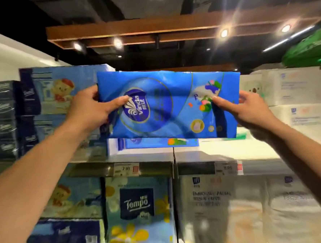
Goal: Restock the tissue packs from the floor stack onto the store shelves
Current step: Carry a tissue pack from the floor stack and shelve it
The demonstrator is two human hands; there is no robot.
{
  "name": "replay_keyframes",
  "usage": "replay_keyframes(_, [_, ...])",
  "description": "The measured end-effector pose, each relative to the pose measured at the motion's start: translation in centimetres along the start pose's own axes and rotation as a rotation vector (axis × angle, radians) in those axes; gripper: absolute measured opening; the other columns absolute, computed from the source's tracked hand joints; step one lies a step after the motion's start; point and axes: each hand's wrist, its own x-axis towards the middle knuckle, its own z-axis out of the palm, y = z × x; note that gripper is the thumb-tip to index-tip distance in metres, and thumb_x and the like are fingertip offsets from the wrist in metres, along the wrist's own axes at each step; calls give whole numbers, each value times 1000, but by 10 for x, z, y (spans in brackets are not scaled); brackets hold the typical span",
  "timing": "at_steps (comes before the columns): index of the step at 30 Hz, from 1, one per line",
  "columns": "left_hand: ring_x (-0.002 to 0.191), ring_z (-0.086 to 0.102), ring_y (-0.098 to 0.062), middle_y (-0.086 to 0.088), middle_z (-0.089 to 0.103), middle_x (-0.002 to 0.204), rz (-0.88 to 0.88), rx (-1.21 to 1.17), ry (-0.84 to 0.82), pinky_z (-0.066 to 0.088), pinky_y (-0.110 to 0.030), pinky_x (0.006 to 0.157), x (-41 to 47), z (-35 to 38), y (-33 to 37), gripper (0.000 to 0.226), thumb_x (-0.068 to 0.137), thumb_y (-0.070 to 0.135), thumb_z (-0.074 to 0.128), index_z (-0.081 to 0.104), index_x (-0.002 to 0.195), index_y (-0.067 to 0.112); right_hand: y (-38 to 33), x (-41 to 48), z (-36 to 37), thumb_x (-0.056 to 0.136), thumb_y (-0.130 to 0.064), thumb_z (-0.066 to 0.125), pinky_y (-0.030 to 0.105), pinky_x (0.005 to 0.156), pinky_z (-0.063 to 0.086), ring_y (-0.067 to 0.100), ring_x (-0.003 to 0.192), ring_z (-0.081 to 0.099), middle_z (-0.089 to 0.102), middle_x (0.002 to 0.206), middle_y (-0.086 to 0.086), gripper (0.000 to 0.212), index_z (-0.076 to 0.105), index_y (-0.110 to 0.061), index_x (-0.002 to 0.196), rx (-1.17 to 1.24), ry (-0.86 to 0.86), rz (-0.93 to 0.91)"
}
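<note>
A bright blue Vinda tissue pack (170,104) is held up flat in front of the top shelf, its printed face toward me. My left hand (91,108) grips its left end, thumb on the front and fingers behind. My right hand (247,108) grips its right end the same way. Just below the held pack, another blue pack (161,142) of the same kind lies on the white top shelf (195,155). The floor stack is out of view.
Blue bear-print packs (60,90) and dark Tempo packs (1,119) stand on the top shelf to the left. White tissue bundles (295,94) fill its right side. Below the price-tag rail (127,169) sit Tempo flower packs (139,212) and white bundles (227,211).
</note>
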Motion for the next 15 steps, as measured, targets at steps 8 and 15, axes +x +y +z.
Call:
replay_keyframes(8, [96, 65, -14, 1, 67, 109, 33, 55, -2, 50, -25, 79, 116, 61, -47, 46, 76, 25, 85, 67, 116, 11, 34, 122, 43, 83, -35, 80, 23, 70, 58, -8, 72, 65, 76, 85, -10, 22, 73, -19, 97, -201, 108, -84])
replay_keyframes(15, [134, 45, -36, -16, 44, 148, -46, 195, 114, 38, -42, 109, 167, 132, -68, 92, 81, 28, 80, 23, 150, 6, 92, 191, 71, 59, -52, 86, 49, 82, 61, 17, 87, 75, 78, 95, -3, 51, 74, -19, 96, -47, 222, 11])
